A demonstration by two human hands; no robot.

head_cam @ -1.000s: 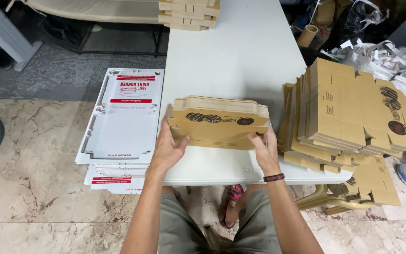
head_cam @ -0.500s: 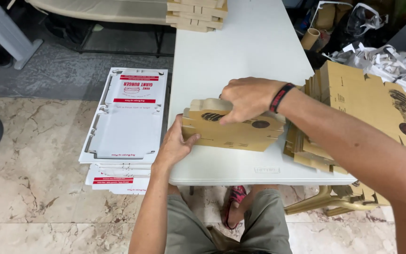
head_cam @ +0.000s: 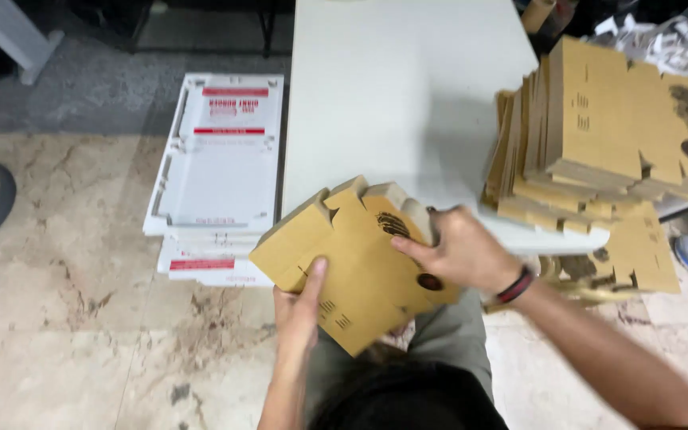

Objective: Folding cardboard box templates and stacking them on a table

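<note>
Both hands hold a brown cardboard box point(head_cam: 352, 259), part folded, tilted over my lap at the near edge of the white table point(head_cam: 396, 87). My left hand point(head_cam: 302, 306) grips its lower left side, thumb on the top face. Pressed on the box's upper right part is my right hand point(head_cam: 459, 251), with a dark band at the wrist. The box shows dark printed marks and small slots.
A tall pile of flat brown cardboard blanks point(head_cam: 599, 135) leans on the table's right side, with more blanks point(head_cam: 631, 259) hanging below the edge. White flat printed boxes point(head_cam: 216, 171) lie stacked on the marble floor to the left. Crumpled paper sits at far right.
The box has come off the table toward my lap and tilted. My right hand slid from its top to its right part; the camera dipped lower.
</note>
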